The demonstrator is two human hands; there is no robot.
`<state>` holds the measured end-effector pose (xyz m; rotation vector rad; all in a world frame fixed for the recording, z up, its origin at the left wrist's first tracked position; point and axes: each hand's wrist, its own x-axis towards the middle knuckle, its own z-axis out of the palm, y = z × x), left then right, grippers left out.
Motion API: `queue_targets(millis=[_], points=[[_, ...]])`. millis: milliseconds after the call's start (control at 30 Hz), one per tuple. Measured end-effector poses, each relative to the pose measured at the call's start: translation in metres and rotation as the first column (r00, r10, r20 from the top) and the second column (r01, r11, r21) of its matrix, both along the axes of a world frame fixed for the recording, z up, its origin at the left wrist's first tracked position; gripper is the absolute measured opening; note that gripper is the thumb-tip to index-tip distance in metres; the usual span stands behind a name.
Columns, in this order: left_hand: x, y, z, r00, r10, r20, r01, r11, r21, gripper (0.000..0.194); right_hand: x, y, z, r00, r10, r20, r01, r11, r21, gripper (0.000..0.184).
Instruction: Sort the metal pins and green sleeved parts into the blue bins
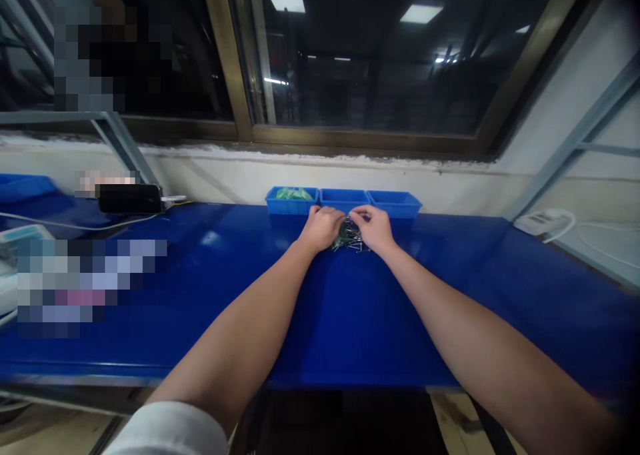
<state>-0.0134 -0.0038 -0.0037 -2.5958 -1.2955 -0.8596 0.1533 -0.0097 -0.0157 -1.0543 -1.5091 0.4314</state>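
Observation:
A small pile of thin, dark metallic pieces [356, 240], which look like screws or pins, lies on the blue tabletop. Some green bits [338, 243] are mixed in at its left side. My left hand [320, 228] is at the left of the pile, its fingers bent and drawn together; what they hold is too small to name. From the right, my right hand [377, 228] reaches over the pile with thumb and forefinger pinched close to the left fingertips. Whatever sits in that pinch cannot be made out.
Behind my hands stand three joined blue bins; the left bin [293, 208] holds green packets or pieces. A black phone-like device [130, 199] leans at the left with a cable. A white device [543, 221] with a cord sits at the right by a metal frame [565, 148].

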Motion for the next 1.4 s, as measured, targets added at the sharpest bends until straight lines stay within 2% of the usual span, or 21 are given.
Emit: queue_targets(millis=[300, 467, 767, 933, 1100, 1300, 1400], points=[[-0.001, -0.003, 0.001, 0.997, 0.076, 0.011, -0.076, 0.997, -0.028, 0.033, 0.000, -0.005, 0.004, 0.996, 0.031, -0.079, -0.034, 0.999, -0.036, 0.018], [0.000, 0.001, -0.001, 0.992, 0.109, 0.068, -0.106, 0.993, -0.044, 0.034, 0.003, -0.005, 0.005, 0.988, 0.075, -0.132, -0.086, 0.993, -0.080, 0.018], [0.001, -0.002, -0.003, 0.990, 0.101, 0.097, -0.096, 0.994, -0.058, 0.028, 0.010, -0.008, 0.010, 0.965, 0.111, -0.238, -0.146, 0.980, -0.133, 0.021], [0.000, -0.004, 0.000, 0.962, 0.220, 0.160, -0.213, 0.975, -0.061, 0.036, 0.017, -0.005, 0.011, 0.957, -0.001, -0.289, -0.052, 0.983, -0.175, 0.026], [-0.005, 0.001, -0.002, 0.940, 0.314, 0.133, -0.295, 0.944, -0.147, 0.037, 0.027, 0.009, 0.001, 0.940, -0.053, -0.337, 0.003, 0.989, -0.148, 0.032], [-0.005, 0.003, -0.003, 0.946, 0.315, 0.083, -0.295, 0.936, -0.189, 0.039, 0.039, 0.025, -0.009, 0.956, -0.225, -0.186, 0.202, 0.970, -0.138, 0.059], [-0.005, 0.004, -0.004, 0.950, 0.307, 0.061, -0.289, 0.935, -0.204, 0.040, 0.043, 0.025, -0.012, 0.946, -0.322, -0.030, 0.313, 0.936, -0.161, 0.073]])
